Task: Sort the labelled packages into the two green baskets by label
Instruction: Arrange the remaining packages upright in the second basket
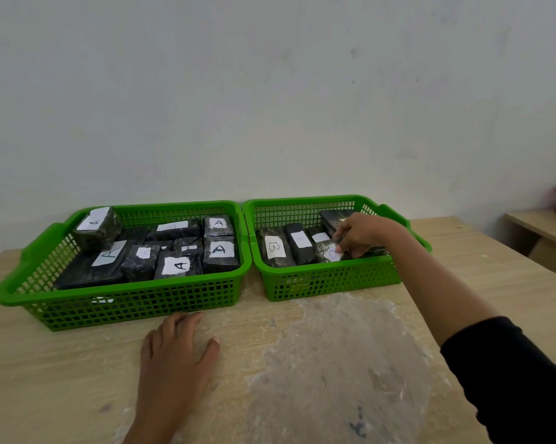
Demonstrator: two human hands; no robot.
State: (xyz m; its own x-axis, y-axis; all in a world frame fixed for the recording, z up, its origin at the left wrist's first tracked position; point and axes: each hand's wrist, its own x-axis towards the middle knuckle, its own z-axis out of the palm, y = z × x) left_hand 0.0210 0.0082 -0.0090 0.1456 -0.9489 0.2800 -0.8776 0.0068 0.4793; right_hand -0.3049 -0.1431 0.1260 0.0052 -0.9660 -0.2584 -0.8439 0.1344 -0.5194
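- Lower centre of the frame: the left hand lies flat on the worktop, fingers spread, holding nothing.
- No loose packages on the bare wood in front, so the sort looks nearly finished.
- Centre left: the left basket is packed with dark A packages, labels up.
- Centre right: the right basket holds the B packages, and the right hand is down inside it, fingers pinched on a small package near the front wall.
- Its label is half covered by the fingers; it looks like a B, I can't be sure.
- Risk: that package sits on its neighbours, so letting go could tip it label-down.
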